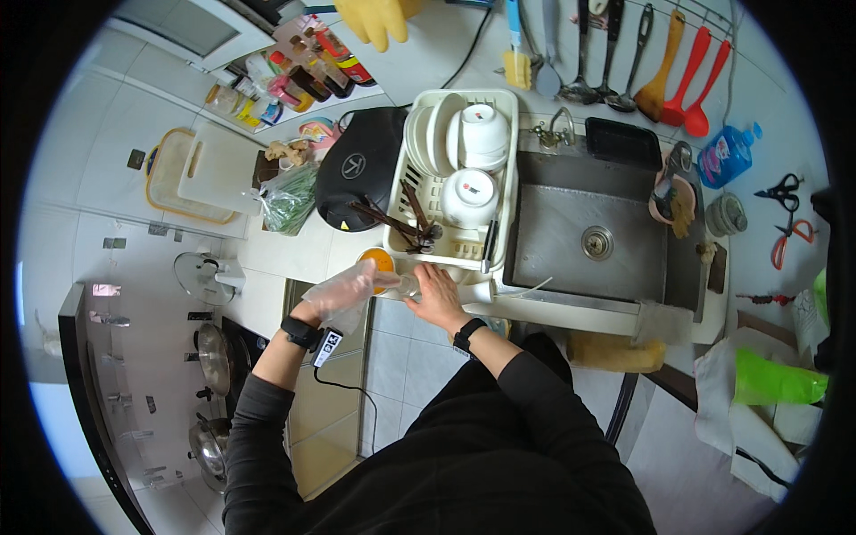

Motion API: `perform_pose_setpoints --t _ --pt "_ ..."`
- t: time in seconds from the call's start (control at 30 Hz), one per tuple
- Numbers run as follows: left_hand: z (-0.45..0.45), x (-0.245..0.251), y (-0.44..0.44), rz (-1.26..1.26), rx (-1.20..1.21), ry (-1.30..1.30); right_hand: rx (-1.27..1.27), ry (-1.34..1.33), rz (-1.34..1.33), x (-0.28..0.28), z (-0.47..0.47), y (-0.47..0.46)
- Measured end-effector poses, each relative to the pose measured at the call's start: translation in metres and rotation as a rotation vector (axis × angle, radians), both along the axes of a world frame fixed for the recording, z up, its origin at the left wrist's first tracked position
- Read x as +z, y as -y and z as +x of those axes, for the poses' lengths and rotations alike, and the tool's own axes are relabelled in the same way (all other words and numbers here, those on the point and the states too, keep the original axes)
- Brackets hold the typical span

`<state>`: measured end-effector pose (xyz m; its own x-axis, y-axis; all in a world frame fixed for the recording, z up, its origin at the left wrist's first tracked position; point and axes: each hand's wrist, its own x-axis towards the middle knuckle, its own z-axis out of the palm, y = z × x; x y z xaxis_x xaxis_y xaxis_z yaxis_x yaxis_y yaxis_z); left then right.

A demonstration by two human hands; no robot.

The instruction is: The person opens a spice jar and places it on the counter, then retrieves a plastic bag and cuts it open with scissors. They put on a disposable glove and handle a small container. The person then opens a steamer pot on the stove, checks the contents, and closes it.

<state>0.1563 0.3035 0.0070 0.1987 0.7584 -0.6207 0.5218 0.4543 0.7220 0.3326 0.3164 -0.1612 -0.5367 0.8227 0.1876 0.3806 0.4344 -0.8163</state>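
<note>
My left hand (344, 291), in a clear plastic glove, reaches across the counter's front edge beside a round container with orange contents (376, 259). Its fingertips meet a small clear container (406, 285). My bare right hand (438, 294) has its thumb and fingers around that container's right side. What the gloved fingers grip is hidden. Right of my right hand lies a white cylindrical object (476, 292), partly covered by the hand; a thin pale strip (531, 287) extends near it. Just beyond both hands stands a cream dish rack (511, 200) with white bowls (470, 198), plates (438, 137) and chopsticks (408, 224).
A steel sink (555, 254) is to the right, with a faucet (552, 134) behind. A black appliance (358, 164) and bagged greens (289, 200) are left of the rack. Utensils, including a red spatula (689, 73), hang at the back. Pots (212, 361) stand far left.
</note>
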Motion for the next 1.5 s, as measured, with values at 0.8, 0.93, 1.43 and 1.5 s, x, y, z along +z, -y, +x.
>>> perform_pose_setpoints --t 0.8,0.93,1.43,1.5 --pt "0.024 0.039 0.088 0.087 0.954 1.379 -0.055 -0.004 0.037 0.04 0.009 0.023" --pt "0.025 0.032 0.098 0.254 0.778 1.383 -0.054 -0.326 -0.114 0.12 0.025 0.043" --pt "0.061 0.052 0.131 1.074 -0.05 -0.397 0.184 -0.856 -0.733 0.211 0.041 0.065" --pt "0.064 0.05 0.132 1.113 0.004 -0.29 0.2 -0.893 -0.764 0.211 0.043 0.066"
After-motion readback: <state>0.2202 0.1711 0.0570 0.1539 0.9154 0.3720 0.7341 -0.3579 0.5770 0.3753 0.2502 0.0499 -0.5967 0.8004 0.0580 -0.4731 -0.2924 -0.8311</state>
